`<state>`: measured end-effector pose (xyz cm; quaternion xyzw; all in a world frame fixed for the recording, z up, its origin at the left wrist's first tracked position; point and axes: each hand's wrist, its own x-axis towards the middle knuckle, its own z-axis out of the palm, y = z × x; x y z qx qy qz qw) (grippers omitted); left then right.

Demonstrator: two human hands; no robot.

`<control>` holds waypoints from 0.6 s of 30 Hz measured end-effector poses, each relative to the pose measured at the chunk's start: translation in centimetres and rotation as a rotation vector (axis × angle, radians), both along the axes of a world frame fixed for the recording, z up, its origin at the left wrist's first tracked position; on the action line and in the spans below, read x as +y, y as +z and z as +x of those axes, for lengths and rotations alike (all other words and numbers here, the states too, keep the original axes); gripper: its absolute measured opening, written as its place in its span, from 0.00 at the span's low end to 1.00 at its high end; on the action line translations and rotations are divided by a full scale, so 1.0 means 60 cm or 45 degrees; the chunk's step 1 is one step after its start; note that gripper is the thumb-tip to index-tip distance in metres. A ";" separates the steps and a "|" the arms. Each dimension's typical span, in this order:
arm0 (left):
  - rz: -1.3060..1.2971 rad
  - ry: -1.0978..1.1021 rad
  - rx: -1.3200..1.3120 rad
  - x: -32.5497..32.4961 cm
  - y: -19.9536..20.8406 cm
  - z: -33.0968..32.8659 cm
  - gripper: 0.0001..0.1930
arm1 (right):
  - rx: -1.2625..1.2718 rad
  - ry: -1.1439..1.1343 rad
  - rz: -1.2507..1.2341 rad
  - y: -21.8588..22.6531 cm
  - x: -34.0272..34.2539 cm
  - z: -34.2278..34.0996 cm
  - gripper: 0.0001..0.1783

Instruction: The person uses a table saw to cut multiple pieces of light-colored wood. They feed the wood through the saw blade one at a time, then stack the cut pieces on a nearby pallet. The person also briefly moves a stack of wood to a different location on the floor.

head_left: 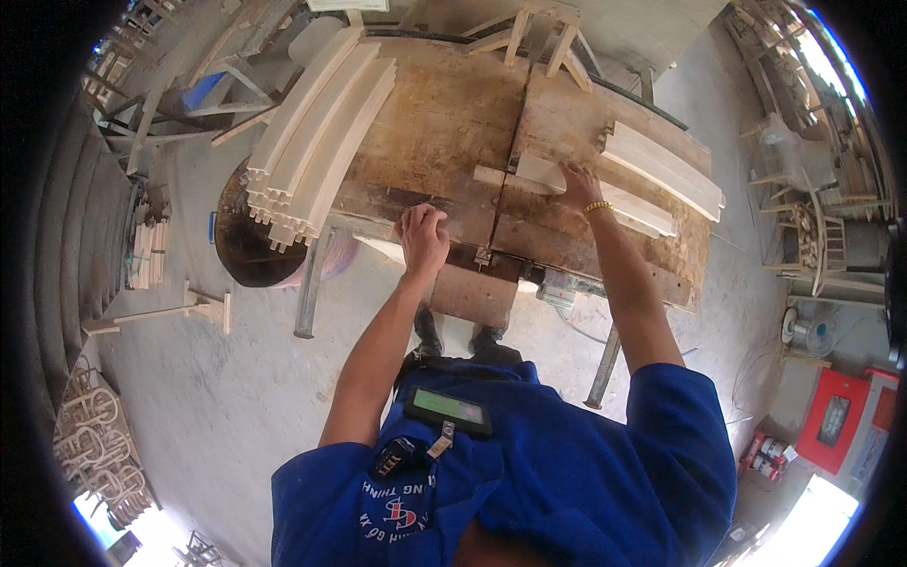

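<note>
At a worn wooden work table, my right hand lies over a pale wooden piece, its fingers bent around it. This piece spans a dark slot that runs across the table top; another pale strip extends to the right beyond the hand. A yellow beaded bracelet circles my right wrist. My left hand is curled closed at the table's near edge, left of the slot. Whatever its fingers hold, if anything, is hidden.
Curved pale wooden pieces are stacked at the table's left end, overhanging its near side. More curved pieces lie at the right. A wooden frame stands at the far edge. A fan and a red cabinet are to the right.
</note>
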<state>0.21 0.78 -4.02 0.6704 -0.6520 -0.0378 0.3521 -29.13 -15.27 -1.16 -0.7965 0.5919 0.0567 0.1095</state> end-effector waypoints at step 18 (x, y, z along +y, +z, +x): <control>0.115 0.052 0.037 -0.004 0.017 -0.008 0.14 | -0.152 0.139 0.048 0.014 -0.001 -0.155 0.43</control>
